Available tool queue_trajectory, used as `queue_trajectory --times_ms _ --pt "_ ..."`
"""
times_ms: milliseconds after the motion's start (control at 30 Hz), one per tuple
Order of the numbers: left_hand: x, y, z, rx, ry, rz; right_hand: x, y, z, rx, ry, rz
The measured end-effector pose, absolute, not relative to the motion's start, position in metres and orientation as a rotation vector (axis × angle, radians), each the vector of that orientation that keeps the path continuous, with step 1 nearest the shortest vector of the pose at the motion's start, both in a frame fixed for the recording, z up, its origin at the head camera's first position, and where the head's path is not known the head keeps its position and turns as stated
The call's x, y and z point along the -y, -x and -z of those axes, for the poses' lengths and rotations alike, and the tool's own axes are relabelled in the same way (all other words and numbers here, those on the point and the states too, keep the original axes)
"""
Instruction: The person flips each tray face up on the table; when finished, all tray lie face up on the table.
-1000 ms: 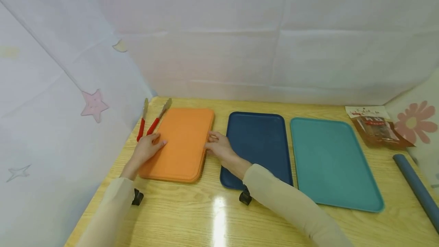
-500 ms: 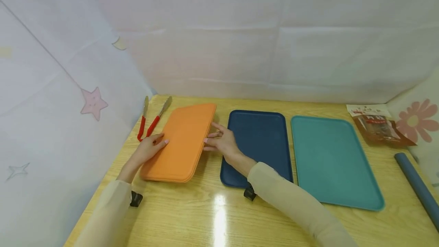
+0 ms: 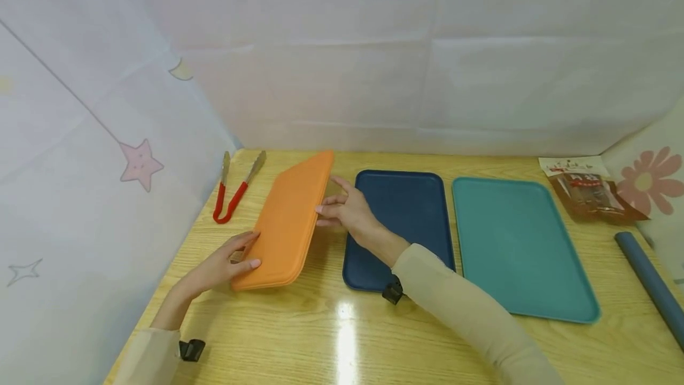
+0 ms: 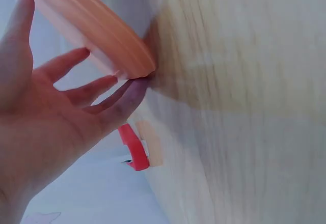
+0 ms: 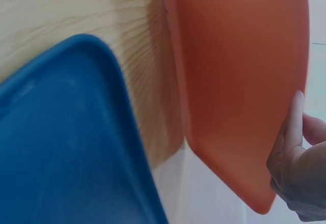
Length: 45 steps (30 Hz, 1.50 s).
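An orange tray [image 3: 291,218] stands tilted over the table, its right long edge raised and its left side low. My right hand [image 3: 350,210] pinches the raised edge, thumb on the upper face and fingers beneath; in the right wrist view the underside shows as a smooth orange surface. My left hand [image 3: 221,263] holds the low left edge near the front corner, its thumb on the face. Seen from the left wrist, the fingertips [image 4: 130,94] touch the tray's rim close to the tabletop. Beside it on the right lies a dark blue tray [image 3: 401,212].
Red-handled tongs [image 3: 230,201] lie spread at the back left. A teal tray [image 3: 523,248] is right of the blue one. Farther right are a brown food packet [image 3: 590,192] and a dark grey-blue roll [image 3: 649,284]. White cloth [image 3: 342,76] hangs behind the wooden table [image 3: 294,337].
The orange tray lay flat; its right edge has risen, lifted by the right hand. My left hand has slid toward the front along the left edge, and the tongs now show fully.
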State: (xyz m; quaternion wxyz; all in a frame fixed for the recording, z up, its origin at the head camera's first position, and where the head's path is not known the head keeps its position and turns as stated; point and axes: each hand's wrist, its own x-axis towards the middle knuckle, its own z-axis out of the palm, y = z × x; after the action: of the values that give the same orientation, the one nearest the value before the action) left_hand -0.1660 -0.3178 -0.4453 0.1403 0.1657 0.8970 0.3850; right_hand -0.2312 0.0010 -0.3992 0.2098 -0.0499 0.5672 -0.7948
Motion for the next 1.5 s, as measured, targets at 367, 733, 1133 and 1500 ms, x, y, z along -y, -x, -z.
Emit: queue_trajectory --times_ms 367,733,1133,1500 --pt "0.311 0.123 0.439 -2.441 -0.534 -1.299 0.005 0.225 0.380 -1.502 0.218 2.280" --pt "0.281 0.099 0.442 -2.506 -0.419 -1.412 0.007 0.219 0.359 -1.461 0.225 2.372" --pt "0.240 0.071 0.443 -2.854 -0.226 -1.435 0.018 0.211 0.352 -1.387 0.241 2.429" --pt "0.217 0.056 0.420 -3.472 -0.590 -1.269 0.037 0.208 0.344 -1.423 0.209 2.483"
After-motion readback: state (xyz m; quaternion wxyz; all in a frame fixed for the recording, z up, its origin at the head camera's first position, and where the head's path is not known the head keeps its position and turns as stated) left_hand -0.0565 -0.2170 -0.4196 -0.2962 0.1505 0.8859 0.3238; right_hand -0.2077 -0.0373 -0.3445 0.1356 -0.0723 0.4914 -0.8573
